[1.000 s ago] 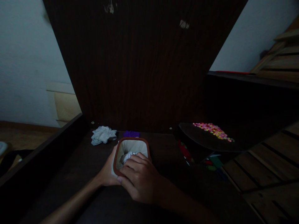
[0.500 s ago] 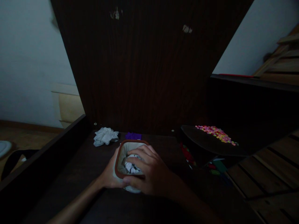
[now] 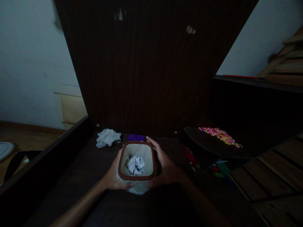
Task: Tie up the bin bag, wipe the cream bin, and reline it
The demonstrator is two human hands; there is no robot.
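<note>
A small bin (image 3: pixel 121 171) with a brown rim and a pale bag lining stands upright in front of me on the dark desk. Crumpled white paper (image 3: pixel 135 165) lies inside it. My left hand (image 3: pixel 115 176) wraps around the bin's left side, its thumb across the front below the rim. On the other side is my right hand (image 3: pixel 165 167), its fingers stretched out toward the back corner. Its thumb lies close to the front right corner, and a dark gap shows between palm and bin; whether it touches is hard to tell.
Behind the bin lie a crumpled whitish plastic bag (image 3: pixel 108 138) and a purple item (image 3: pixel 136 137). A corner shelf (image 3: pixel 201 138) at right carries many small colourful pieces (image 3: pixel 220 135). A raised side board (image 3: pixel 47 151) borders the left; a tall dark panel (image 3: pixel 146 69) stands at the back.
My right hand has come up out of the bin's opening to its right side, uncovering the paper inside. The left hand keeps its hold on the bin.
</note>
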